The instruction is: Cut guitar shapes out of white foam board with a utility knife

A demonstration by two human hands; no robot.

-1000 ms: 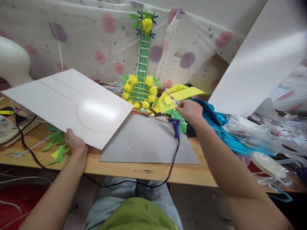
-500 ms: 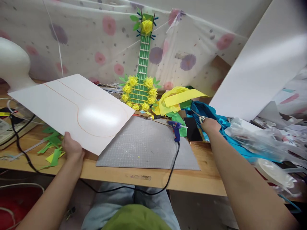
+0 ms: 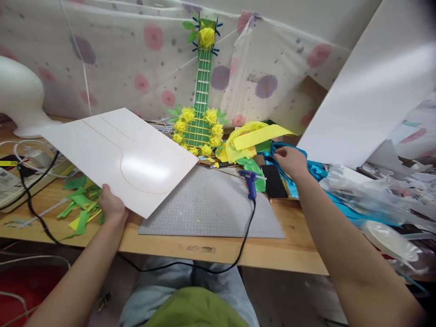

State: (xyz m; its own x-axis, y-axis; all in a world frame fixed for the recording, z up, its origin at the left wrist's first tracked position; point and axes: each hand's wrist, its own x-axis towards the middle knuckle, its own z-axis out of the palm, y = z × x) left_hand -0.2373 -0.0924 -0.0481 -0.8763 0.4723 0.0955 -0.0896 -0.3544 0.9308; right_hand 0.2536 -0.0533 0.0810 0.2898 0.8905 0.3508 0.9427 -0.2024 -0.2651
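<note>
My left hand [image 3: 112, 202] grips the lower left edge of a white board [image 3: 102, 150], holding it tilted above the table. An orange outline of a guitar shape runs across the board. My right hand [image 3: 292, 162] is over crumpled blue material [image 3: 315, 170] at the right, its fingers curled together. What lies between those fingers cannot be made out, and the scissors are not visible now. Just below that hand lies a black phone [image 3: 273, 181]. A blue glue gun [image 3: 250, 182] rests on the grey cutting mat [image 3: 211, 209], left of the phone.
A green paper guitar [image 3: 201, 91] with yellow flowers stands against the back curtain. Yellow paper [image 3: 262, 137] lies beside it. Green scraps [image 3: 81, 202] are at the left, near a white mannequin head [image 3: 20, 95]. The glue gun's black cord [image 3: 243, 245] hangs over the table's front edge.
My right hand has moved slightly up and left; the scissors it held are no longer visible. My left hand has shifted the board a little to the right.
</note>
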